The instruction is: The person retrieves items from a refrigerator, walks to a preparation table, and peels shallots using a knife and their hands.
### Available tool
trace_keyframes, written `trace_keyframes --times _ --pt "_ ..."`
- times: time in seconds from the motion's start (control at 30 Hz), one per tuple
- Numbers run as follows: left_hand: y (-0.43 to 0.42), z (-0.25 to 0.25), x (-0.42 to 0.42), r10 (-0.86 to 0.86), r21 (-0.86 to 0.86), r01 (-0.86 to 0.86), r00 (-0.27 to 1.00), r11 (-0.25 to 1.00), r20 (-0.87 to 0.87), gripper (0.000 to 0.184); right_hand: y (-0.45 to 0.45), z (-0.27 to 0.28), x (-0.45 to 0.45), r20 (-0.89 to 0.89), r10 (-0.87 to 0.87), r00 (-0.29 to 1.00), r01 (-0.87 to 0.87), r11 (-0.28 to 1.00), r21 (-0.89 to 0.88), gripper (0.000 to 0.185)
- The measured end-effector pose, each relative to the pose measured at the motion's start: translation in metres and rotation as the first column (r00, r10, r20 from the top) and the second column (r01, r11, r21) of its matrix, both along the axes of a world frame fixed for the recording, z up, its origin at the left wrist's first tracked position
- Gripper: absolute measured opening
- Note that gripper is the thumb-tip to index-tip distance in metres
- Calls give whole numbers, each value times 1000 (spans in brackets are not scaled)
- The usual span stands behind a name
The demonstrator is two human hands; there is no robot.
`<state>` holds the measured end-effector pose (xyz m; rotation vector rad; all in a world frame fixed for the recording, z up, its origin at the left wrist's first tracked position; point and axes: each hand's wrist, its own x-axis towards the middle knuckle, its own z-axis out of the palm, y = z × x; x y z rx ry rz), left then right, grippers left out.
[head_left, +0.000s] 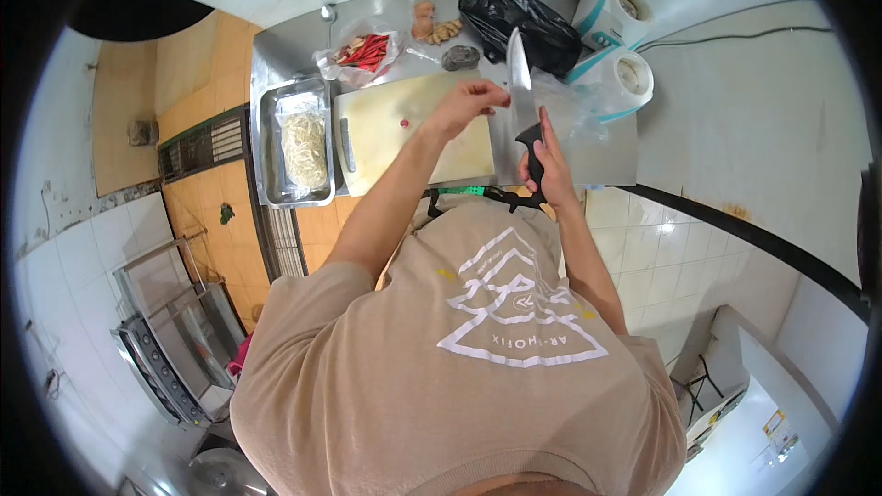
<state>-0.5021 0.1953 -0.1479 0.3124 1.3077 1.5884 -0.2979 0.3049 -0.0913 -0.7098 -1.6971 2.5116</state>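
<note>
My right hand point(548, 165) is wrapped round the black handle of a large knife point(521, 78), whose blade points up and away from me. Beside the blade is my left hand point(470, 106), its fingers bent and close together; whatever they may hold is too small to make out. Under my left forearm lies a pale cutting board point(377, 142) with a small red piece point(404, 123) on it. Left of the board, a metal tray point(268, 152) holds a bundle of pale shreds point(304, 149).
Behind the board are red chillies point(366, 52) in a plastic bag, ginger point(445, 32), round brown items point(423, 20), a dark lump point(460, 58) and a black plastic bag point(514, 18). Two white and teal appliances point(611, 78) stand at the right.
</note>
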Motion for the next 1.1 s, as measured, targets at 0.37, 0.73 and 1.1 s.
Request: trace_keyframes --times 0.37,0.73,1.1 --pt "7 -53 -63 -233 -362 -72 646 929 -727 23 24 33 29 -71 -129 989 133 989 63 62" --pt "88 -76 -20 -453 -501 -279 221 819 -864 21 21 42 54 -32 -293 956 295 948 117 65" --pt "108 -76 -24 -71 -152 -411 206 899 -976 18 13 38 82 0 -334 943 329 931 159 65"
